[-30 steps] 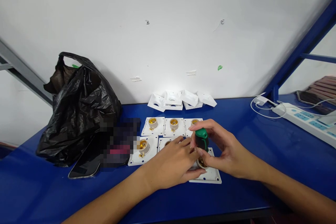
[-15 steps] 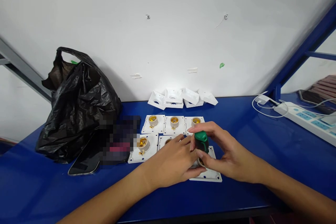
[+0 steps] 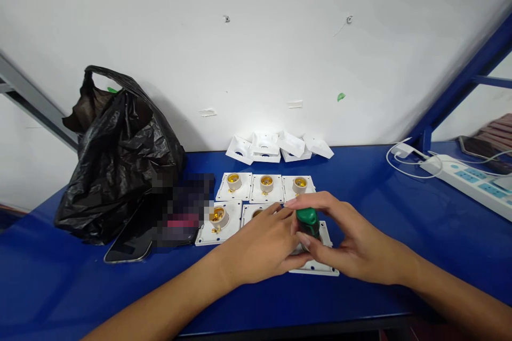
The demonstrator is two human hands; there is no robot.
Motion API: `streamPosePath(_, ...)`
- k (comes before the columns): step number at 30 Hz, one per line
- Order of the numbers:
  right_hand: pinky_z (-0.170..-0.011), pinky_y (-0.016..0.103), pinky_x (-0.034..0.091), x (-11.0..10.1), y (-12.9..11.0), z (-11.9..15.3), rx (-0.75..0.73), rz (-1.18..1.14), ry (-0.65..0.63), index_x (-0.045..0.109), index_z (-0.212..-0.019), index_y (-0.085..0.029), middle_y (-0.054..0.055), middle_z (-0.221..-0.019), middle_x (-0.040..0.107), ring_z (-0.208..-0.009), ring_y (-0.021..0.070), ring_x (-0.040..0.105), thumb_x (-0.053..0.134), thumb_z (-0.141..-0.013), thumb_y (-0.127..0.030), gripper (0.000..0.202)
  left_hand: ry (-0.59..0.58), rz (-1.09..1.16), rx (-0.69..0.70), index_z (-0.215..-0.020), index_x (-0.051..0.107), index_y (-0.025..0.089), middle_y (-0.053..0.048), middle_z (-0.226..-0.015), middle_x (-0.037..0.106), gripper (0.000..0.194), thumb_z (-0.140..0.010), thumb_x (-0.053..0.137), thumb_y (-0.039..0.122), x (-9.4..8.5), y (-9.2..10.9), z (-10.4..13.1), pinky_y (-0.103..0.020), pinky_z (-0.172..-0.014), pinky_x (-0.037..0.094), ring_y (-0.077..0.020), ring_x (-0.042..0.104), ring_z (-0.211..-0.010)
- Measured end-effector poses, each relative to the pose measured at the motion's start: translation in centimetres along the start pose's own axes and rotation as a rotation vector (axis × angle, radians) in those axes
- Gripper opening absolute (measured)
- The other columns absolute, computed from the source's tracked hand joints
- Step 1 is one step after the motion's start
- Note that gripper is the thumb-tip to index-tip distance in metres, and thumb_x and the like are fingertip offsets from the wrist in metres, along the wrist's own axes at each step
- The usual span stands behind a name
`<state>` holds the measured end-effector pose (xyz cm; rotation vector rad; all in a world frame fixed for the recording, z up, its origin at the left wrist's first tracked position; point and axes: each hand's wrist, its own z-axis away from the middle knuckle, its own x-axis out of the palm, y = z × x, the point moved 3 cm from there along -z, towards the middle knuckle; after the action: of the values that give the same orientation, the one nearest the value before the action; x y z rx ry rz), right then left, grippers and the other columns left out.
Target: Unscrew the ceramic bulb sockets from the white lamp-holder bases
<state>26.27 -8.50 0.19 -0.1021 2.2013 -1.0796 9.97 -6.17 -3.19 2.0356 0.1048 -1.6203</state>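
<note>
My right hand (image 3: 348,242) is closed around the green and black handle of a screwdriver (image 3: 308,217), which stands nearly upright; its tip is hidden. Beneath it lies a square white lamp holder (image 3: 325,266), mostly covered by both hands. My left hand (image 3: 266,248) grips that lamp holder, its thumb at the near side and its other fingers curled and partly hidden. A second lamp holder (image 3: 248,214) shows partly behind my left hand. Other lamp holders with brass-coloured sockets sit around: one at the left (image 3: 219,218) and a row of three behind, including the middle one (image 3: 266,184).
Several white square covers (image 3: 266,149) are piled against the wall. On the left of the blue table (image 3: 360,303) stand a black plastic bag (image 3: 128,165) and a phone (image 3: 130,240) beside a blurred dark item. A white power strip (image 3: 472,176) with cables lies at the right.
The screwdriver handle and my right hand sit slightly lower in the picture, with the handle tilted a little differently. My left hand stays on the lamp holder. The view has shifted slightly.
</note>
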Motion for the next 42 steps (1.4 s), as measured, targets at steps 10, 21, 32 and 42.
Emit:
streamPosePath(10, -0.081, 0.02, 0.061, -0.02, -0.07, 0.01, -0.01, 0.02, 0.002, 0.042, -0.154, -0.045, 0.001, -0.137, 0.069, -0.099, 0.0124, 0.074, 0.059, -0.096, -0.005, 0.072, 0.01, -0.072, 0.009, -0.094, 0.068, 0.016, -0.011, -0.118, 0.071, 0.022, -0.105, 0.067, 0.035, 0.28, -0.22, 0.0, -0.039, -0.091, 0.055, -0.03, 0.068, -0.11)
streamPosePath(21, -0.099, 0.022, 0.059, 0.02, -0.11, 0.02, -0.033, 0.095, -0.008, 0.042, -0.154, -0.041, 0.001, -0.142, 0.068, -0.12, 0.0137, 0.072, 0.06, -0.096, -0.005, 0.071, -0.006, -0.031, -0.013, -0.105, 0.072, 0.015, -0.01, -0.11, 0.075, 0.016, -0.104, 0.069, 0.03, 0.22, -0.05, 0.1, -0.036, -0.09, 0.054, -0.0295, 0.068, -0.113)
streamPosePath(32, -0.104, 0.03, 0.057, 0.26, -0.13, 0.24, -0.119, 0.148, -0.027, 0.039, -0.158, -0.035, 0.004, -0.143, 0.07, -0.122, 0.0175, 0.072, 0.061, -0.096, -0.006, 0.071, -0.008, 0.011, -0.04, -0.106, 0.074, 0.017, -0.008, -0.114, 0.077, 0.012, -0.102, 0.07, 0.028, 0.15, 0.0, 0.29, -0.036, -0.096, 0.055, -0.0283, 0.071, -0.111)
streamPosePath(42, -0.101, 0.038, 0.058, 0.34, -0.01, 0.12, -0.133, 0.142, -0.037, 0.039, -0.159, -0.033, 0.008, -0.141, 0.07, -0.116, 0.0221, 0.073, 0.061, -0.098, -0.007, 0.07, 0.052, -0.081, -0.021, -0.095, 0.073, 0.019, -0.006, -0.103, 0.076, 0.013, -0.101, 0.071, 0.032, 0.22, -0.04, 0.39, -0.042, -0.098, 0.055, -0.027, 0.072, -0.097)
